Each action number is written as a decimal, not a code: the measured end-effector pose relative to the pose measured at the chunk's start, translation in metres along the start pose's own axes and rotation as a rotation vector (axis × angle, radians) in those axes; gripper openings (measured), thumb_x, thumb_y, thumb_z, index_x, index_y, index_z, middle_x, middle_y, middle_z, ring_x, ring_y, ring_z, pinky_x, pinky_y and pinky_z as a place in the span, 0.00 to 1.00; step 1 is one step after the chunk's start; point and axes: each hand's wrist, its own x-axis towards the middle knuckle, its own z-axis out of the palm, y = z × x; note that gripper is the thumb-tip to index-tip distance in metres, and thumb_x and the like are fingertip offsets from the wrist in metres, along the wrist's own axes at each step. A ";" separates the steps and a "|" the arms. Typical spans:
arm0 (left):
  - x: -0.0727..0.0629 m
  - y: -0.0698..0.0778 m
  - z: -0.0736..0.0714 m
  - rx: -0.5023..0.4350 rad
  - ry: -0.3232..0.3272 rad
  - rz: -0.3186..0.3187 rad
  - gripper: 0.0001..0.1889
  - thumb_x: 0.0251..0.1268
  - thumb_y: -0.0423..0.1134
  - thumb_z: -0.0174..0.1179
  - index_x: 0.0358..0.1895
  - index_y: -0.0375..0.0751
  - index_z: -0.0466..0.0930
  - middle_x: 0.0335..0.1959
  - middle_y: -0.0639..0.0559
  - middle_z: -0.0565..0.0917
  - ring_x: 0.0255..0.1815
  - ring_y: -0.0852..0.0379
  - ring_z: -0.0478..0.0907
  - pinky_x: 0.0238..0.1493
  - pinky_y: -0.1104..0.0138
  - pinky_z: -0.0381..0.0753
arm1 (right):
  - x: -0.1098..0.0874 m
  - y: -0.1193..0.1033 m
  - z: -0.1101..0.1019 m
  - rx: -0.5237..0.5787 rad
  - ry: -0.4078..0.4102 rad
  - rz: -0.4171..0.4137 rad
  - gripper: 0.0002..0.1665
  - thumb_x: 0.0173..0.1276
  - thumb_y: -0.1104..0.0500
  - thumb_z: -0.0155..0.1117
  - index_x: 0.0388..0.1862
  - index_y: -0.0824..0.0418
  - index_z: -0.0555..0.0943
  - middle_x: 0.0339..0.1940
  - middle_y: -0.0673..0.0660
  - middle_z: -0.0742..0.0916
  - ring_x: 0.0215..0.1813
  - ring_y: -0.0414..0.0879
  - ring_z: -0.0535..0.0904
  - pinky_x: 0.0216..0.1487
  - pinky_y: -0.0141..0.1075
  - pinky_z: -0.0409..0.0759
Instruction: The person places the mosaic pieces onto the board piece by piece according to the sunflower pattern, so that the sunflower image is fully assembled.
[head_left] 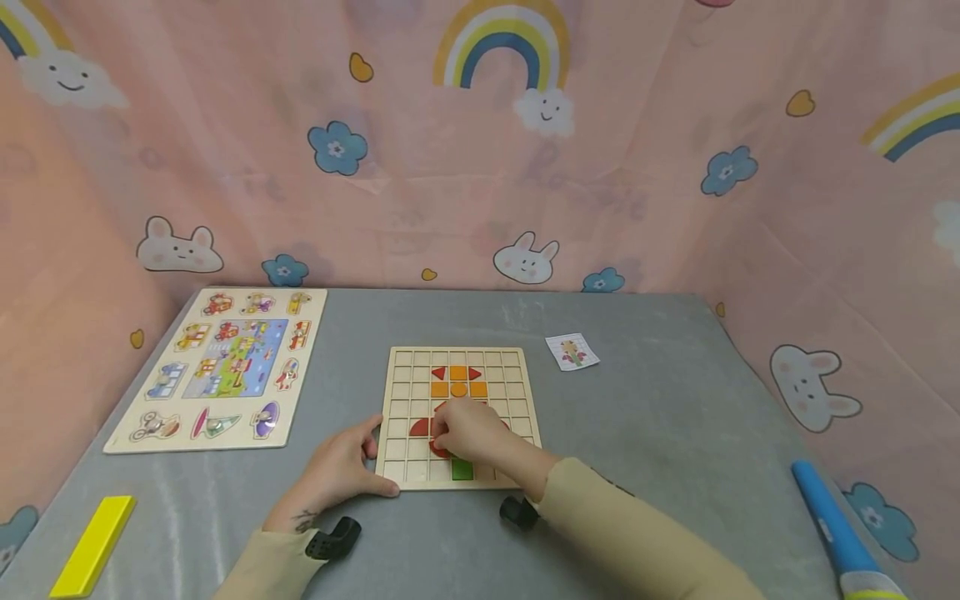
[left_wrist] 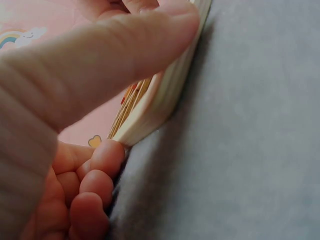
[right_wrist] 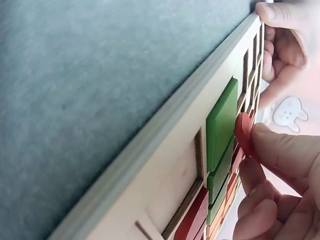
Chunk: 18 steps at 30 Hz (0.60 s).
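A wooden grid board [head_left: 415, 472] lies flat on the grey table. My left hand [head_left: 337, 467] holds its near left corner, thumb along the front edge and fingers at the left side. Between thumb and fingertip, my right hand [head_left: 480, 433] pinches a red rounded piece [right_wrist: 243, 132] over the lower middle of the grid. Close by sits a green square piece [head_left: 462, 471] in the front row. A red half-round piece [head_left: 420, 427] lies left of the right hand. Farther up are orange squares [head_left: 458, 372] and red triangles [head_left: 438, 373]. The right hand hides the middle pieces.
A picture puzzle board [head_left: 142, 437] lies to the left. Behind the grid board, to the right, is a small picture card [head_left: 572, 352]. A yellow block [head_left: 93, 546] lies at the front left, and a blue cylindrical object [head_left: 840, 525] at the right edge.
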 end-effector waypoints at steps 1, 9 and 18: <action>0.000 0.000 0.000 -0.001 0.001 0.001 0.58 0.18 0.47 0.81 0.66 0.37 0.64 0.25 0.57 0.72 0.21 0.61 0.63 0.23 0.70 0.62 | 0.000 0.000 0.000 -0.014 0.001 0.004 0.11 0.57 0.61 0.65 0.16 0.53 0.80 0.14 0.44 0.76 0.21 0.38 0.68 0.23 0.30 0.65; 0.000 0.001 0.000 0.000 -0.001 -0.010 0.58 0.18 0.47 0.81 0.66 0.35 0.63 0.26 0.57 0.71 0.21 0.61 0.63 0.23 0.70 0.61 | 0.001 -0.002 0.000 -0.054 -0.004 0.033 0.14 0.52 0.57 0.70 0.12 0.52 0.77 0.12 0.44 0.76 0.19 0.39 0.69 0.20 0.31 0.64; 0.000 0.000 0.000 0.005 0.002 -0.016 0.58 0.19 0.47 0.81 0.66 0.35 0.64 0.25 0.57 0.71 0.21 0.61 0.63 0.23 0.71 0.61 | 0.004 -0.003 0.004 -0.144 -0.001 0.022 0.17 0.53 0.54 0.71 0.11 0.52 0.74 0.11 0.45 0.73 0.18 0.39 0.68 0.19 0.32 0.63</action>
